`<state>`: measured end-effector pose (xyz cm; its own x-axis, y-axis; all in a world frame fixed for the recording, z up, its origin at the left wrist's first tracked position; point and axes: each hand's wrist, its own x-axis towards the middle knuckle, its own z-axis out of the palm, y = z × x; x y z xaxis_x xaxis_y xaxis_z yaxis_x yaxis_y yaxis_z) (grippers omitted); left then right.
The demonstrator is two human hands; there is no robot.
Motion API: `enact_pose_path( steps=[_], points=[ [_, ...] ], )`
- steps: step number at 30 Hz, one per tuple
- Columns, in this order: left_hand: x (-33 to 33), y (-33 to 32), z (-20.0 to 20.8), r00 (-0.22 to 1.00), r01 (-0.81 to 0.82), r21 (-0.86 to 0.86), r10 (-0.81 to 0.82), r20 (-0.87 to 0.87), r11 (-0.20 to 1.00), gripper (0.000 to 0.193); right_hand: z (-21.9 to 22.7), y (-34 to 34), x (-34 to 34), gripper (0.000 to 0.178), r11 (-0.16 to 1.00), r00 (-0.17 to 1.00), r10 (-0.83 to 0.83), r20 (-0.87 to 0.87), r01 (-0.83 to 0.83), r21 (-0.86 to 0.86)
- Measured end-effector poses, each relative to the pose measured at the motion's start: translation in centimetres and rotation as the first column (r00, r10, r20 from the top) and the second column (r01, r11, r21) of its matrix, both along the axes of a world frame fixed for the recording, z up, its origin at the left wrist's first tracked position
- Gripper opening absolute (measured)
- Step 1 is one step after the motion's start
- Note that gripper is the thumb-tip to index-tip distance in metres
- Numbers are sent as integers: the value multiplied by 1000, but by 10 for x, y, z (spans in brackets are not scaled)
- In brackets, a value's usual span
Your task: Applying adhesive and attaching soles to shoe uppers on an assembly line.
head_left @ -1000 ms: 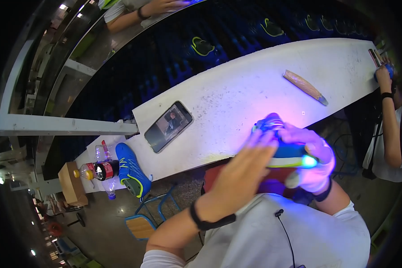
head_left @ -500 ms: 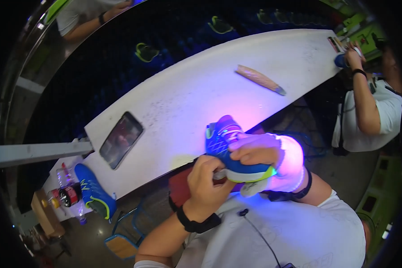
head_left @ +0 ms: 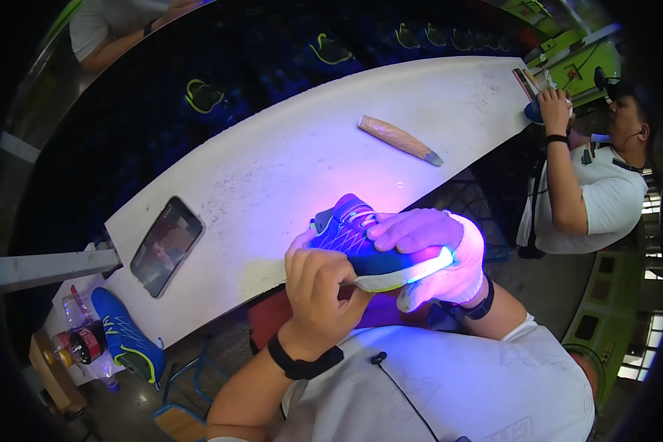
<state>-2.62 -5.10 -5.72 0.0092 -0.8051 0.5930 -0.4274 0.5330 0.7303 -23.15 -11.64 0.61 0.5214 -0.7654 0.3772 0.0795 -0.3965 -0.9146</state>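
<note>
In front of my chest I hold a blue sneaker point(head_left: 346, 247) with a white-and-yellow sole, lit by violet light. My right hand point(head_left: 431, 247), in a white glove with bare fingertips, wraps over the toe end. My left hand point(head_left: 320, 287) is closed at the sole's near edge, thumb and forefinger pinched together, other fingers up toward the heel. Anything small inside that pinch is hidden. On the white table point(head_left: 272, 162) beyond lie a tool with a tan handle and grey tip point(head_left: 400, 138) and a phone point(head_left: 167, 247).
Another blue sneaker point(head_left: 129, 335) lies at the lower left, beside a dark-labelled bottle point(head_left: 85, 342). Several sneakers, one of them a dark-and-yellow sneaker point(head_left: 204, 96), line the dark strip behind the table. A co-worker point(head_left: 586, 184) works at the right end. A metal bar point(head_left: 55, 269) juts in from the left.
My left hand has shifted along the sole, its fingers now higher by the heel. The sneaker has turned slightly, and a bright glow shows along its sole. The whole view has swung somewhat.
</note>
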Motion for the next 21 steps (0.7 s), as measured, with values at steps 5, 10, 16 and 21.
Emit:
enact_pose_path(
  steps=[5,10,16,21],
  points=[
    [-7,-13,16,995,91,108,-96,40,990,48,2,-6,-27,67,980,976,-67,-208,26,-197],
    [-24,-21,17,975,99,152,-127,184,983,48,25,-9,-36,68,887,725,-313,-614,-8,-462],
    [-24,-31,26,981,141,276,-172,92,951,47,10,-3,-49,59,906,783,-299,-545,54,-420],
    [-21,-33,40,954,101,409,-204,218,907,45,-2,2,-53,55,917,790,-325,-519,129,-378]
  ],
)
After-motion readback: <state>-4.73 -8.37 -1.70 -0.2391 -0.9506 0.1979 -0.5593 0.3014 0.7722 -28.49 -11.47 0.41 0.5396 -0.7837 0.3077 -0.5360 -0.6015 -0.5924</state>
